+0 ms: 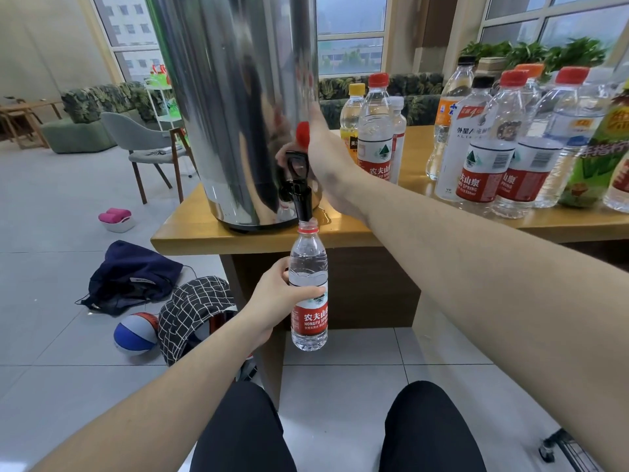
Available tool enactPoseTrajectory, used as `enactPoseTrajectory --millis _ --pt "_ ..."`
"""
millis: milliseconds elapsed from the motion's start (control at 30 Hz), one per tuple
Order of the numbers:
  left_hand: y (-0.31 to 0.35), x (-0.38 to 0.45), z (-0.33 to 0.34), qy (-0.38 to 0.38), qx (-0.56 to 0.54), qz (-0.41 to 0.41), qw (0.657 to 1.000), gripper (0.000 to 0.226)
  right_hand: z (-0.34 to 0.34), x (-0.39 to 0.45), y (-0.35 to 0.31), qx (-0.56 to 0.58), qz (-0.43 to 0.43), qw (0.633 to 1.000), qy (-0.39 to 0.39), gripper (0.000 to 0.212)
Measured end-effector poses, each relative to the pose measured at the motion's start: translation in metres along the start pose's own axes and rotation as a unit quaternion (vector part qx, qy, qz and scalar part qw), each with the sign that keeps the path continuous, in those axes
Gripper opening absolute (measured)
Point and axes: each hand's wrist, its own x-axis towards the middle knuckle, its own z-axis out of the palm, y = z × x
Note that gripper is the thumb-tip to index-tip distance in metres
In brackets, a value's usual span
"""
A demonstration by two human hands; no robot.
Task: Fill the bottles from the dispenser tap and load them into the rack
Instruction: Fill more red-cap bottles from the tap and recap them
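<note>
A clear plastic bottle (309,294) with a red label and no cap is held upright in the closed grip of the left hand (277,301), its open mouth set just under the black tap (299,185) beyond the worktop's (357,229) front edge. The tap lever is pressed by the right hand (318,155), a red cap (303,132) being pinched in its grip, at the foot of the steel dispenser (235,107) near the worktop's left corner.

Wooden table (347,235) bearing dispenser and bottles
The steel dispenser (235,97) stands at its left corner; capped bottles (483,148) crowd the right, more bottles (374,131) just behind the dispenser
</note>
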Motion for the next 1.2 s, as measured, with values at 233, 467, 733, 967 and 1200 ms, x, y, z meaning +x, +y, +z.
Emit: enactPoseTrajectory --millis 233,467,733,967,1200 --pt "-0.008 -0.006 0.01 -0.009 -0.003 0.002 1.0 0.069 -0.046 -0.017 0.034 -0.21 -0.009 0.977 0.022 0.065" --pt "-0.008 -0.011 0.024 -0.044 0.02 0.017 0.999 0.065 -0.083 -0.04 0.068 -0.41 -0.034 0.897 -0.161 0.028" --pt "0.006 -0.013 0.039 -0.064 0.036 0.046 0.996 0.076 -0.102 -0.053 0.05 -0.491 -0.065 0.835 -0.24 0.021" --pt "0.018 -0.016 0.054 -0.053 0.029 0.054 0.997 0.084 -0.113 -0.06 0.038 -0.506 -0.085 0.828 -0.225 0.021" --pt "0.026 -0.017 0.056 -0.102 0.027 0.058 0.993 0.073 -0.123 -0.068 0.026 -0.46 -0.079 0.844 -0.264 0.024"
